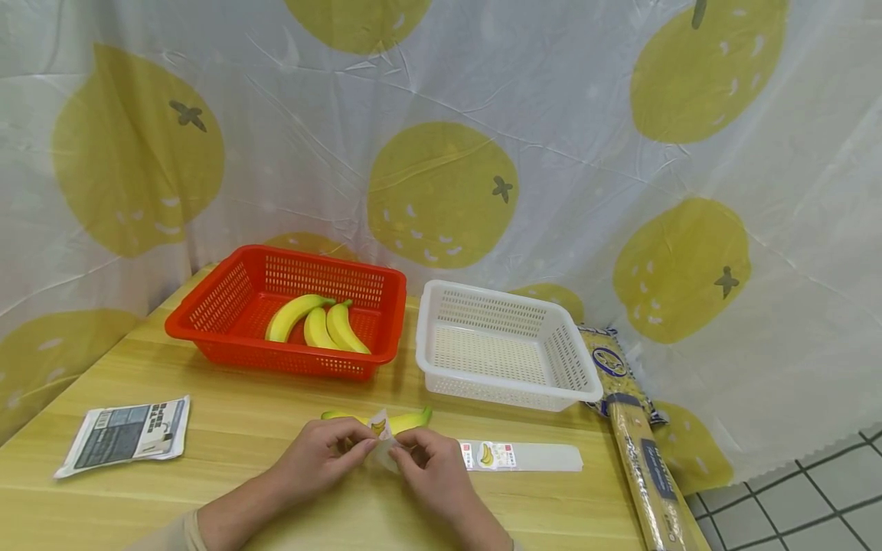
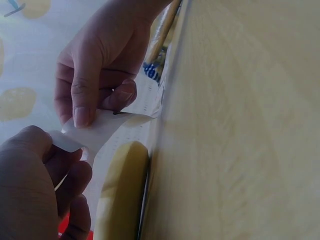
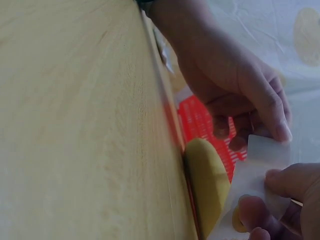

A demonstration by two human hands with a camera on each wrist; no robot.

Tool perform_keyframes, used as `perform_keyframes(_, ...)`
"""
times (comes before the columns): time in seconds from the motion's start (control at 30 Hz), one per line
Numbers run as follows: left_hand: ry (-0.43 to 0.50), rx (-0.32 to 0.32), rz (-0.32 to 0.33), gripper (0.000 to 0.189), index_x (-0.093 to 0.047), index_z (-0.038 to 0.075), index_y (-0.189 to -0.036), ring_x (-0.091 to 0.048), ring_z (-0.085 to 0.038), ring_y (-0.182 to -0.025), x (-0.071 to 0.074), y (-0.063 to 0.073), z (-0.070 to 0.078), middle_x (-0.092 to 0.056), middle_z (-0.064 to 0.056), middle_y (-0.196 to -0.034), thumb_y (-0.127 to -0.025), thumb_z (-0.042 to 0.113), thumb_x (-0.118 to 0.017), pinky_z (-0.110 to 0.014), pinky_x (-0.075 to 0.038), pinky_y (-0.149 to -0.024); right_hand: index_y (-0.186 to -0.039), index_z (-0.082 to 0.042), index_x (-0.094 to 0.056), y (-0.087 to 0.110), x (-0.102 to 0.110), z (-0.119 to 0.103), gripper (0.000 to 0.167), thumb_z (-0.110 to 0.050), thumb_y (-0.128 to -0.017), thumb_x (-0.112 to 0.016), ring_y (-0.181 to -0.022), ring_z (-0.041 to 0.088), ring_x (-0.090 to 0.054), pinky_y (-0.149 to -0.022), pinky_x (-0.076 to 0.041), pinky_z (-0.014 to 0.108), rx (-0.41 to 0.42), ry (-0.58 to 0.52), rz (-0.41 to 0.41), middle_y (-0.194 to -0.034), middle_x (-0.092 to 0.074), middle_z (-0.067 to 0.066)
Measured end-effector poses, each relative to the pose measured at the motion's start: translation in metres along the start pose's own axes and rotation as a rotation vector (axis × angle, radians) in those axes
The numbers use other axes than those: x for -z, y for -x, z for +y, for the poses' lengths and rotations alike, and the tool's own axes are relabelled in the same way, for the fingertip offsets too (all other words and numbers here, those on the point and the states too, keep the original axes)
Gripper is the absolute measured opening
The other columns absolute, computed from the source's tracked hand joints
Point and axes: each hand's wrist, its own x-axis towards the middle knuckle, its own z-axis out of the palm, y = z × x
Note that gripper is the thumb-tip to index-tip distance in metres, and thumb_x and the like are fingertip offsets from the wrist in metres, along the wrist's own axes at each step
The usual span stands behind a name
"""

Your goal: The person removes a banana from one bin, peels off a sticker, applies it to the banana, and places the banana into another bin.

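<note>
In the head view my left hand (image 1: 320,458) and my right hand (image 1: 439,473) meet at the front middle of the table. Between them they pinch a small white banana sticker (image 1: 383,438) on pale paper. The left wrist view has the paper (image 2: 95,131) bent between my left fingers and thumb and those of my right hand (image 2: 102,70). Seen from the right wrist, a squarish flap (image 3: 268,150) lies at the left thumb. Just behind the hands a yellow banana (image 1: 412,420) lies on the table, its middle partly hidden. A strip of banana labels (image 1: 527,456) lies right of my right hand.
A red basket (image 1: 285,360) holds several bananas (image 1: 296,314) at the back left. Beside it stands a white basket (image 1: 496,389). A packaged item (image 1: 127,436) lies at left; a long pack of noodles (image 1: 648,467) and another bag (image 1: 616,363) lie along the right edge.
</note>
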Motion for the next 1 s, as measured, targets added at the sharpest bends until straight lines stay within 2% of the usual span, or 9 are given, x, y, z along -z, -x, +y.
perform_keyframes(0.2,-0.002,0.009,0.000,0.025,-0.074,0.015,-0.099,-0.062,0.000,-0.072,0.0007,-0.0011,0.0034,-0.071,0.003,-0.082,-0.088,-0.007,-0.075,-0.019,-0.052,-0.061,-0.101,-0.008,-0.076,-0.0001,0.0017,-0.0019,0.007,-0.006,-0.095,-0.073,-0.056,-0.004,-0.047,-0.047,-0.042,0.013,-0.002,0.007,-0.025,-0.076,-0.073,0.004)
perform_keyframes(0.43,0.003,0.102,-0.024,0.021,-0.074,0.022,-0.100,-0.060,0.002,-0.072,0.0029,-0.0010,0.0069,-0.073,0.006,-0.085,-0.093,0.002,-0.074,-0.019,-0.052,-0.062,-0.101,-0.007,-0.076,0.0000,0.0015,-0.0014,0.011,0.000,-0.093,-0.072,-0.057,-0.005,-0.047,-0.047,-0.042,0.011,0.018,0.014,-0.029,-0.075,-0.073,0.004)
perform_keyframes(0.7,0.011,0.033,0.001,0.024,-0.073,0.015,-0.099,-0.063,0.000,-0.072,0.0013,-0.0004,0.0036,-0.074,0.001,-0.084,-0.090,-0.006,-0.073,-0.018,-0.052,-0.060,-0.099,-0.008,-0.076,-0.0003,0.0006,-0.0014,0.016,0.005,-0.090,-0.072,-0.061,-0.004,-0.049,-0.049,-0.045,0.014,0.046,0.036,0.009,-0.077,-0.072,0.001)
perform_keyframes(0.87,0.004,0.022,0.014,0.024,-0.074,0.013,-0.098,-0.063,0.000,-0.070,-0.0002,0.0002,0.0014,-0.074,0.000,-0.083,-0.088,-0.008,-0.074,-0.016,-0.052,-0.059,-0.099,-0.007,-0.075,-0.0010,0.0010,-0.0013,0.013,0.002,-0.090,-0.073,-0.061,-0.005,-0.048,-0.050,-0.045,0.013,0.093,0.032,0.015,-0.076,-0.072,0.001)
perform_keyframes(1.0,-0.001,0.029,0.012,0.023,-0.074,0.014,-0.098,-0.061,0.001,-0.068,-0.0002,-0.0001,0.0017,-0.074,0.000,-0.083,-0.088,-0.008,-0.074,-0.016,-0.051,-0.058,-0.099,-0.007,-0.076,-0.0010,0.0016,-0.0008,0.006,-0.004,-0.094,-0.073,-0.061,-0.005,-0.046,-0.050,-0.045,0.014,0.084,0.021,0.009,-0.077,-0.072,0.001)
